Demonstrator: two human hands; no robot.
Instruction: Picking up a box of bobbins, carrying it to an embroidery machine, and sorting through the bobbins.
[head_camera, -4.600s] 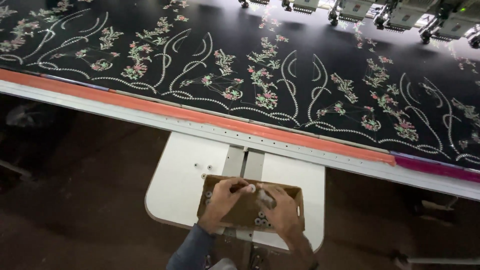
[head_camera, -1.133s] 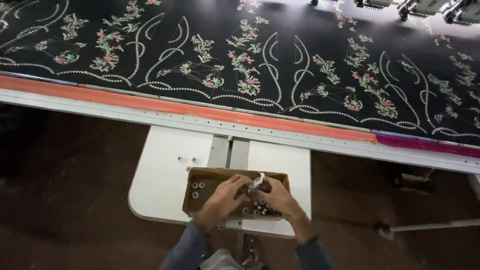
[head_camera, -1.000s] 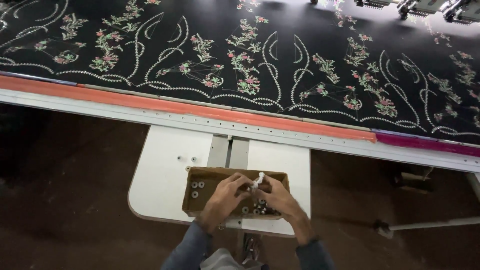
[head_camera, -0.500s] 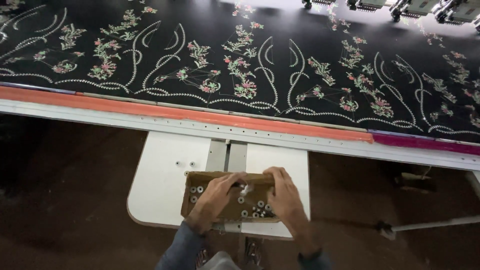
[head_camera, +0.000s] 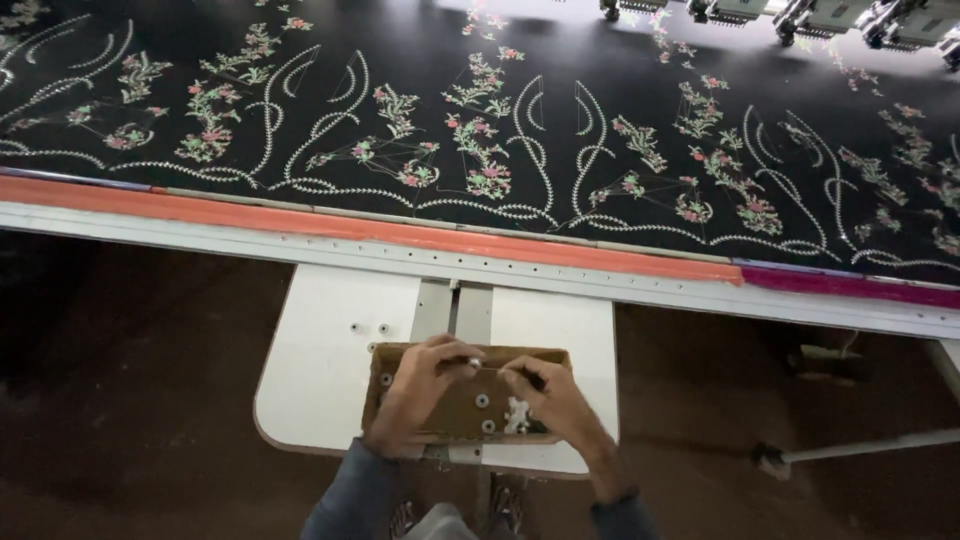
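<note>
Hovering over the shallow brown cardboard box (head_camera: 455, 408) on the white side table (head_camera: 320, 385), both hands meet above its far rim: the left hand (head_camera: 420, 385) pinches a small silvery bobbin (head_camera: 473, 363) at its fingertips, and the right hand (head_camera: 545, 400) is curled with fingers pinched close to it, seemingly on a thread too fine to see. More small bobbins lie inside the box and two just beyond its far-left corner. A slipped pinch could drop the piece past the box onto the dark floor.
</note>
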